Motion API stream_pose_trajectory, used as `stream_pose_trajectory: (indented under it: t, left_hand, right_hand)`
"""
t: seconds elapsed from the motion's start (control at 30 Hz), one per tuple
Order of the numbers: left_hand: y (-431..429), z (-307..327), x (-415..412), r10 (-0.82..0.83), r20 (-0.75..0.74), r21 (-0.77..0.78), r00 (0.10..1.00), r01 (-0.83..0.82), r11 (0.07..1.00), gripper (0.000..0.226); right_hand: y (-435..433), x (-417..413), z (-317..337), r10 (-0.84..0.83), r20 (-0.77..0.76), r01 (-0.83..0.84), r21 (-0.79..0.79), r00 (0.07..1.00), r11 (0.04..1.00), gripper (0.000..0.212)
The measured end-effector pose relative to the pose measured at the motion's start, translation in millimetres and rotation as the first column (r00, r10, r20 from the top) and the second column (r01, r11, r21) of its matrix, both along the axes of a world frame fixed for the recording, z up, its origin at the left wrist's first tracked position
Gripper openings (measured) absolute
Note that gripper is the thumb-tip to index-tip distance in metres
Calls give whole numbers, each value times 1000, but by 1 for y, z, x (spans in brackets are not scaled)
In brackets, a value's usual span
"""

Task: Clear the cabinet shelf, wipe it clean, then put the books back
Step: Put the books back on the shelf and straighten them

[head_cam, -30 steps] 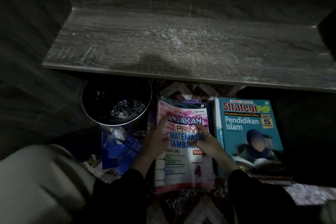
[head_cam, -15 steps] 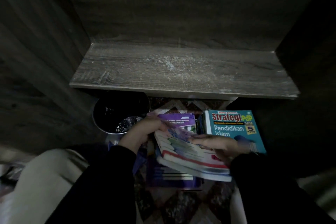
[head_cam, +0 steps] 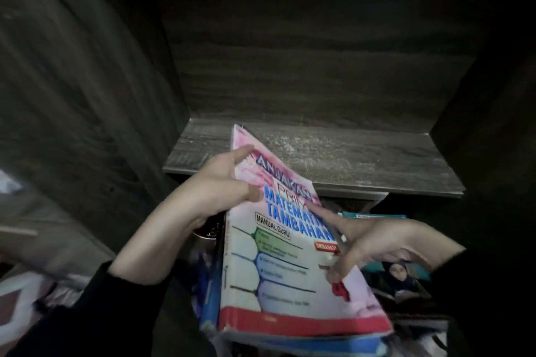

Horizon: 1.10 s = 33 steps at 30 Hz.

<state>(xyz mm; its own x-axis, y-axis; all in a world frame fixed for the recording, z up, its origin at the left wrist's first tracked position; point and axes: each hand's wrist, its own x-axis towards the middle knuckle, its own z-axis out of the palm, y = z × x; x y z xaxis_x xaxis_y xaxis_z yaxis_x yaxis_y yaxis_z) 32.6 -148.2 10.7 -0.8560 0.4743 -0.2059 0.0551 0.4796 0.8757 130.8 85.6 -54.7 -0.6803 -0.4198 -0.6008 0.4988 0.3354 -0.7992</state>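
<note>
One book (head_cam: pixel 284 264) between left hand (head_cam: pixel 220 191), right hand (head_cam: pixel 377 243)

place: home | cues: wooden cabinet shelf (head_cam: pixel 362 159); schoolbooks (head_cam: pixel 278 269); patterned rug (head_cam: pixel 17 307)

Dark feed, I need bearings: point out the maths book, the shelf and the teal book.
maths book (head_cam: pixel 278 269): head view, white middle of front cover.
shelf (head_cam: pixel 365 159): head view, bare board right of the book.
teal book (head_cam: pixel 374 215): head view, cover's top edge.
</note>
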Motion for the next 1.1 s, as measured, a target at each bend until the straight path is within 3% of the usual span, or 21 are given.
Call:
stream_pose_trajectory:
  t: [0.07, 0.17, 0.27, 0.4, 0.63, 0.83, 1.1]
  left_hand:
    - [-11, 16, 1, -5, -171, 40, 985, 12, 999, 87]
    - [-22, 27, 3, 12, -401, 75, 916, 19, 997, 89]
    - [-24, 23, 5, 111, -570, 139, 814, -37, 990, 90]
    - [-17, 0, -18, 282, -716, 250, 638, -142, 958, 88]
    - [-20, -30, -99, 569, -708, 498, 419, -276, 822, 80]
    - [-22, -63, -157, 671, -704, 563, 231, -396, 726, 82]
    - [-28, -93, -184, 683, -723, 562, 106, -486, 669, 72]
  right_hand:
    - [-5, -8, 11, -51, -89, 43, -88, 995, 995, 120]
    - [-13, -30, 24, -186, -310, 163, -99, 932, 982, 122]
    - [-27, -68, 29, -253, -588, 316, 5, 768, 949, 128]
    - [-44, -128, 36, -251, -775, 482, 78, 580, 873, 129]
    - [-82, -241, 40, -216, -889, 511, 23, 404, 860, 129]
    - [-110, -318, 27, -119, -945, 521, 61, 305, 852, 134]
    - [-120, -354, 10, -22, -944, 484, 148, 329, 862, 129]
